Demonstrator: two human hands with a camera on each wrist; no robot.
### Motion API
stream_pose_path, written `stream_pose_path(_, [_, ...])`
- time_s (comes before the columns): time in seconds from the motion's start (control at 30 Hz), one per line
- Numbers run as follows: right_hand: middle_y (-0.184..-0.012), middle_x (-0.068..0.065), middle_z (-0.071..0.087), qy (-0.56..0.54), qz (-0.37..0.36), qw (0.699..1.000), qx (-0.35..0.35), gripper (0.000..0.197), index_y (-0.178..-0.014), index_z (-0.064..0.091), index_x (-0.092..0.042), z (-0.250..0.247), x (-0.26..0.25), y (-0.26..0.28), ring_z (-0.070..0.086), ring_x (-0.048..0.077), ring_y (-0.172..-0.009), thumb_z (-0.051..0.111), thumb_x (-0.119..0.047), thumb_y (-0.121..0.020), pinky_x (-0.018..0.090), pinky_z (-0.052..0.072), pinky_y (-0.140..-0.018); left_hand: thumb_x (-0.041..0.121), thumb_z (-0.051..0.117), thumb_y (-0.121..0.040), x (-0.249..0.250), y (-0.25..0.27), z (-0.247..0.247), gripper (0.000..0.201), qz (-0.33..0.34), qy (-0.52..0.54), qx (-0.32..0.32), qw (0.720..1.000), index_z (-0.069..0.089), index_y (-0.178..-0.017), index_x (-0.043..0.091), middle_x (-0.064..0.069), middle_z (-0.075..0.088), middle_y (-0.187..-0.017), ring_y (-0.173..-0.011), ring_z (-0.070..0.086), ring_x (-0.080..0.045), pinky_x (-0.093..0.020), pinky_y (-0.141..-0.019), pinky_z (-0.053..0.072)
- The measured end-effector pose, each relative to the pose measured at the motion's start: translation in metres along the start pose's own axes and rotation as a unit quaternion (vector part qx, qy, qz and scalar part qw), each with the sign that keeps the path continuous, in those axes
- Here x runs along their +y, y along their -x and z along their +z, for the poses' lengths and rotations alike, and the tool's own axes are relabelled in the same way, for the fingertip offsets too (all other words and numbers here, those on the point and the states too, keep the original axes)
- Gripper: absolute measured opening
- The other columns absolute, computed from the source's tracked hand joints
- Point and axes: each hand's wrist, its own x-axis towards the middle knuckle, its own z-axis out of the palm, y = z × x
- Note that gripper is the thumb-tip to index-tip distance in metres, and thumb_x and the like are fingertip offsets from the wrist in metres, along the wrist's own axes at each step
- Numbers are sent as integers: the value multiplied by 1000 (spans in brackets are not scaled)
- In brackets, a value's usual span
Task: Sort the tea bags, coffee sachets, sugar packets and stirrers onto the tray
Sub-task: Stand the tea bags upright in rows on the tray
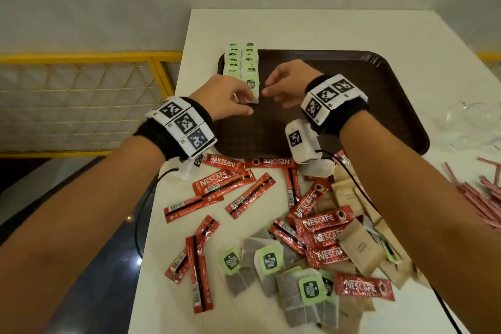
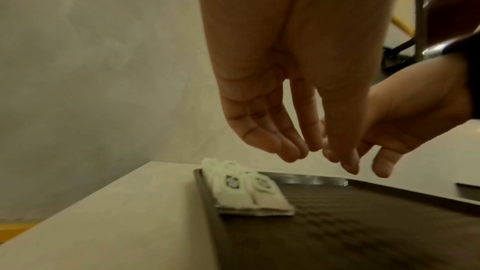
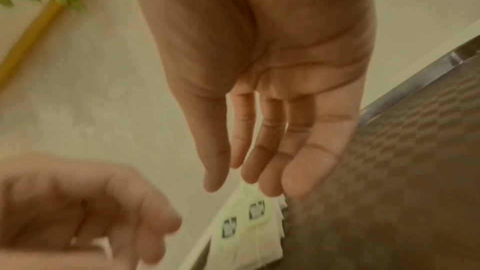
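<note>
Two rows of tea bags [image 1: 242,62] on tray [image 1: 379,84], far-left corner. Left hand [image 1: 225,96] and right hand [image 1: 288,84] hover empty, fingers relaxed. Advice: overlap further bags evenly, tags aligned.

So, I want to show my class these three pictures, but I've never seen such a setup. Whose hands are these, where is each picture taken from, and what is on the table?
A person is sorting by hand; no machine. The wide picture comes from a head camera; the other two come from wrist cameras looking along each palm. The patterned bands are worn on the wrists. On the white table sits a brown tray holding two rows of tea bags. Nearer lie loose red coffee sachets, more tea bags, brown packets and pink stirrers. The left hand and right hand hover open beside the rows, holding nothing.
</note>
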Motion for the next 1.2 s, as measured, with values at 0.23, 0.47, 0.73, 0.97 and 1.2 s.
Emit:
stream_pose_path(0.23, [-90, -1, 65, 122, 31, 988, -93, 14, -95, 62, -21, -19, 38, 87, 62, 9, -77, 69, -25, -83, 29, 54, -73, 36, 68, -82, 56, 60, 24, 36, 86, -23, -223, 971, 62, -114, 22, 8, 62, -93, -76, 54, 1, -6, -64, 40])
stream_pose_path(0.47, [-82, -14, 53, 265, 36, 959, -90, 32, -105, 62, -22, -9, 67, 126, 52, 5, -76, 75, -31, -76, 20, 40, -63, 41, 81, -66, 59, 94, 47, 51, 46, -50, -354, 933, 57, -111, 29, 12, 58, -92, -75, 54, -3, -18, -68, 48])
stream_pose_path(0.73, [-107, -1, 62, 353, 13, 929, -108, 39, -115, 63, -19, 9, 68, 124, 58, 17, -97, 73, -16, -77, 29, 49, -83, 33, 81, -68, 60, 110, 64, 54, 33, -69, -366, 927, 55, -113, 20, 7, 59, -90, -77, 54, -9, -26, -72, 45])
stream_pose_path(0.97, [-93, -3, 60, 316, -31, 947, -55, 13, -97, 69, -18, 11, 62, 121, 55, 14, -89, 60, -21, -88, 27, 45, -76, 20, 72, -79, 61, 112, 59, 32, 26, -21, -345, 938, 61, -108, 14, 8, 61, -78, -65, 53, -2, -17, -66, 43])
stream_pose_path(1.2, [-97, -4, 62, 269, -51, 961, -42, 12, -95, 66, -24, -4, 60, 121, 61, 17, -93, 55, -24, -92, 30, 51, -81, 7, 63, -83, 54, 115, 46, 30, -17, 90, -304, 948, 65, -112, 15, -10, 65, -92, -74, 61, -10, -23, -76, 52])
